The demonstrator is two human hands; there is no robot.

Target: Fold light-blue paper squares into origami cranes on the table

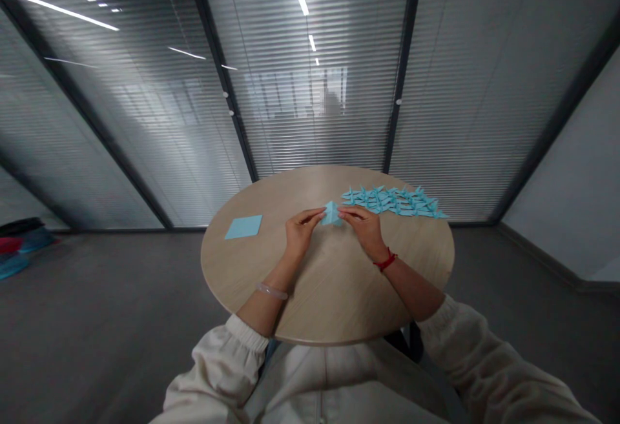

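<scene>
paper (331, 213), light blue and creased into a small peaked shape, sits between the two hands over the middle of a round wooden table (334, 301); whether its lower edge touches the tabletop, i cannot tell. the left hand (300, 229) pinches its left side between thumb and fingers, and the right hand (367, 227) grips its right side the same way, so both are narrow and holding the one piece. a flat blue sheet (243, 226) lies by itself to the left, well apart from the left hand. just beyond the right hand, toward the table's far right edge, a cluster of blue folded pieces (394, 201) with pointed tips lies packed close in rows. a pale bangle (272, 291) circles the left wrist, a red bracelet (385, 260) the right, and loose light sleeves (504, 359) are gathered at the forearms. behind the table stand tall panes with lowered blinds (324, 133) between dark posts (407, 43), above a grey floor (121, 321).
</scene>
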